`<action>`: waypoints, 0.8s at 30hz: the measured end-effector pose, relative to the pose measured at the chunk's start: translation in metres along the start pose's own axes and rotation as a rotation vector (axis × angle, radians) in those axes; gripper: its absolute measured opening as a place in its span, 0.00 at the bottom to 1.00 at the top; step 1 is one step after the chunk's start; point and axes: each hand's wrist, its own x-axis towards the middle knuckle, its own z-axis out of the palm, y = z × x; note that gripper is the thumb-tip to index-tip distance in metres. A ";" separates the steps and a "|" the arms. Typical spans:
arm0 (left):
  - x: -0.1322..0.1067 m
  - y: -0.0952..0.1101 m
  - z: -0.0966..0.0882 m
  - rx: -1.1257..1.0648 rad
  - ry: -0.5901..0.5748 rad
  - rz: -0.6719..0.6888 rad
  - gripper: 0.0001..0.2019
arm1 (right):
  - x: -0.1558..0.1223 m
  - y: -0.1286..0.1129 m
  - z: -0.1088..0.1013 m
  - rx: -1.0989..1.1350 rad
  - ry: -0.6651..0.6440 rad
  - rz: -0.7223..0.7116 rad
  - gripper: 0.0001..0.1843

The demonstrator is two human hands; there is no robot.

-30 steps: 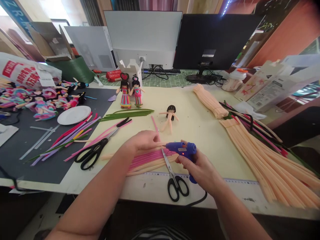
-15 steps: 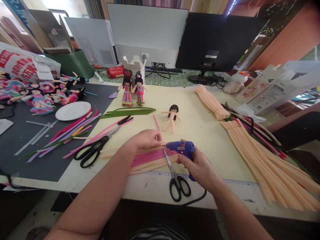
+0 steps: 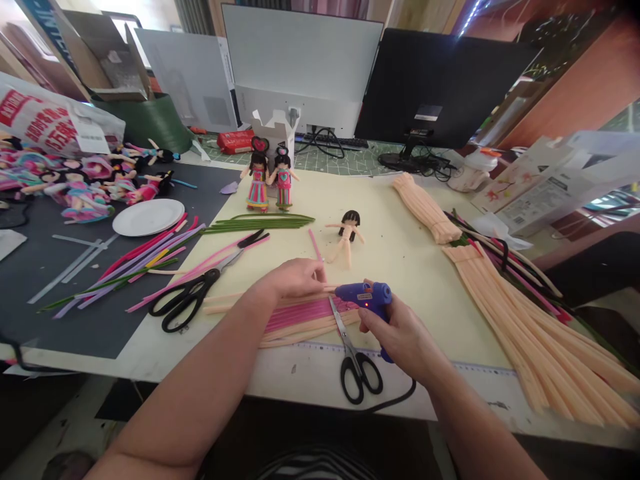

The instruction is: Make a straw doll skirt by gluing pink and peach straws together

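A blue hot glue gun [image 3: 363, 293] with a lit red light is gripped in my right hand [image 3: 395, 330], its nozzle pointing left. My left hand [image 3: 300, 277] pinches a pink pipe cleaner [image 3: 315, 243] that sticks up past its fingertips, close to the nozzle. Exactly where the two meet is hidden. Beneath both hands lie pink pipe cleaners [image 3: 295, 315] and peach ones [image 3: 295, 337]. Small scissors [image 3: 353, 357] with black handles rest across them. Just beyond my hands is a peach doll figure [image 3: 347, 237] with black hair.
Larger black scissors [image 3: 200, 287] and loose coloured pipe cleaners [image 3: 125, 273] lie left, near a white plate [image 3: 150, 218]. Two dressed dolls [image 3: 270, 180] stand behind green stems [image 3: 260, 223]. Peach bundles [image 3: 525, 320] lie right. A ruler [image 3: 480, 368] runs along the front.
The camera view has shifted slightly. Both hands, the glue gun and the pink pipe cleaner stay in nearly the same position relative to each other.
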 end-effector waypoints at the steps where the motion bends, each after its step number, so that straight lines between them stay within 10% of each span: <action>1: 0.000 0.000 0.000 0.006 0.006 -0.001 0.13 | 0.000 0.000 0.000 0.000 -0.002 0.004 0.26; 24: 0.002 -0.003 0.002 -0.025 0.015 -0.028 0.12 | -0.002 -0.013 0.002 0.019 -0.012 0.024 0.12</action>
